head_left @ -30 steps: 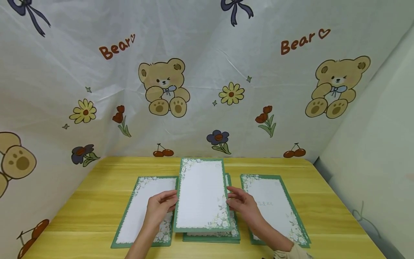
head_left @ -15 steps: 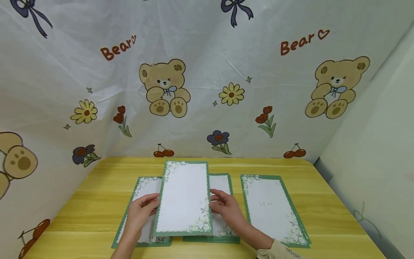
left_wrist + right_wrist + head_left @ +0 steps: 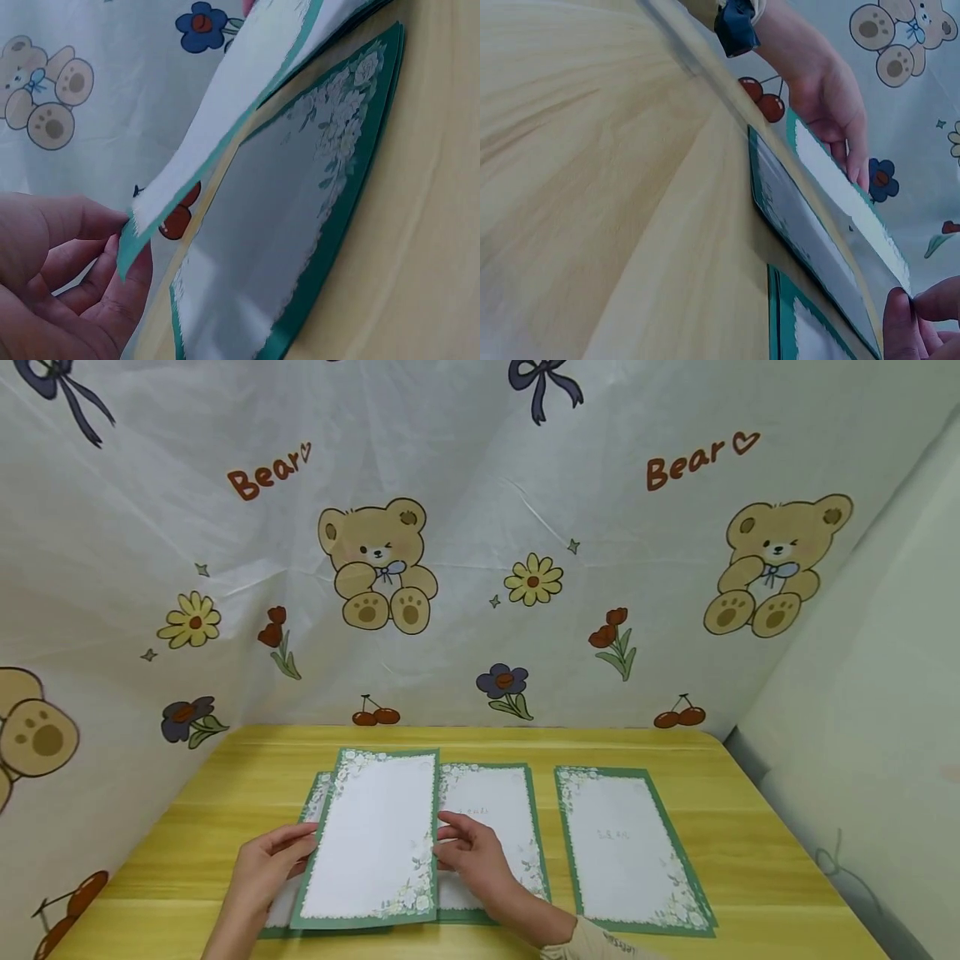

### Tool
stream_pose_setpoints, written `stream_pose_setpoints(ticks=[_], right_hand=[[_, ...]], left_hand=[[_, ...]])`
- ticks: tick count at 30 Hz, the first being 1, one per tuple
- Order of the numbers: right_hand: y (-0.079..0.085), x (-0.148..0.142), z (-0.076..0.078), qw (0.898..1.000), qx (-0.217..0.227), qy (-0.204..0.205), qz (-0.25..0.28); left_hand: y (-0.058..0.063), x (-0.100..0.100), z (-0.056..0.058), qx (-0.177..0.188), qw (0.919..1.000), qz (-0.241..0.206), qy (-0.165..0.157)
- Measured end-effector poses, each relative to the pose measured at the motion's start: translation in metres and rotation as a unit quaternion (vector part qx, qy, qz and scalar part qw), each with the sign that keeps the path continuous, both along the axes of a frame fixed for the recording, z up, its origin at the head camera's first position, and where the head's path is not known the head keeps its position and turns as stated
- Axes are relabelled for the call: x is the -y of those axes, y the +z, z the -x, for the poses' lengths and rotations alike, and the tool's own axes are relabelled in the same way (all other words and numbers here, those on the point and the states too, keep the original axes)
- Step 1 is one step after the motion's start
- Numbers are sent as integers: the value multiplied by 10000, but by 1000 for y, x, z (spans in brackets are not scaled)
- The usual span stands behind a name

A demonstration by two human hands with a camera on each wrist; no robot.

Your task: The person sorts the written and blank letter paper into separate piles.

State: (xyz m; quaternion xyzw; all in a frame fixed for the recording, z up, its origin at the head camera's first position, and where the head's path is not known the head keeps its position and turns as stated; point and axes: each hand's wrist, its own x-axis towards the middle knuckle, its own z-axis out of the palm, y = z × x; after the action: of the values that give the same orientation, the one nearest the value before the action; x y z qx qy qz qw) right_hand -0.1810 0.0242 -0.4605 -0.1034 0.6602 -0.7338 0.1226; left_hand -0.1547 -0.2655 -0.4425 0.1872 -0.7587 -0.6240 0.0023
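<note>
A sheet of green-bordered letter paper (image 3: 375, 835) with white flowers in two corners is held up over the left stack of similar paper (image 3: 315, 802), covering most of it. My left hand (image 3: 262, 868) pinches its left edge between thumb and fingers, as the left wrist view also shows with the hand (image 3: 67, 277) at the green border. On the right edge, my right hand (image 3: 476, 860) pinches the sheet; its fingers (image 3: 904, 322) show at the lower right of the right wrist view. The middle stack (image 3: 487, 789) lies partly behind my right hand, with faint handwriting on top.
A third stack of the same paper (image 3: 630, 852) lies on the right, its top sheet bearing faint handwriting. The yellow wood-grain table (image 3: 757, 860) ends at a white cloth (image 3: 450, 468) printed with bears and flowers. A pale wall (image 3: 885, 718) stands to the right.
Both hands have carried the sheet leftward and slightly lower, from above the middle stack to above the left stack. More of the middle stack is uncovered, including its handwriting.
</note>
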Motion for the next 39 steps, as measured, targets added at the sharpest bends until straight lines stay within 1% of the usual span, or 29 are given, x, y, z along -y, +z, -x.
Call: stream_pose_setpoints(ticks=[5,10,15,19,23,26,33,39], right_hand=[[-1,13,-3,9999,67,91,130],[-2,24,-5,9996,95,92,265],[-3,33,-6,9990,235,99,373],[-4,36,-6,9981,398,95,467],[-4,37,-8,9975,581,175,364],[-2,37,-10,9975,619,254,207],[-3,36,-10,9976,600,333,-98],[-1,34,-12,9972,589,427,-144]], left_hand=[[-4,16,-5,180,9998,62,51],[-7,27,-5,246,9995,117,135],[-7,31,-6,333,9991,211,178],[-9,32,-7,311,9991,239,145],[-12,34,-7,264,9992,284,42],[-13,36,-7,288,9991,318,-51],[-17,39,-8,413,9983,385,-130],[-18,41,-9,546,9959,656,-307]])
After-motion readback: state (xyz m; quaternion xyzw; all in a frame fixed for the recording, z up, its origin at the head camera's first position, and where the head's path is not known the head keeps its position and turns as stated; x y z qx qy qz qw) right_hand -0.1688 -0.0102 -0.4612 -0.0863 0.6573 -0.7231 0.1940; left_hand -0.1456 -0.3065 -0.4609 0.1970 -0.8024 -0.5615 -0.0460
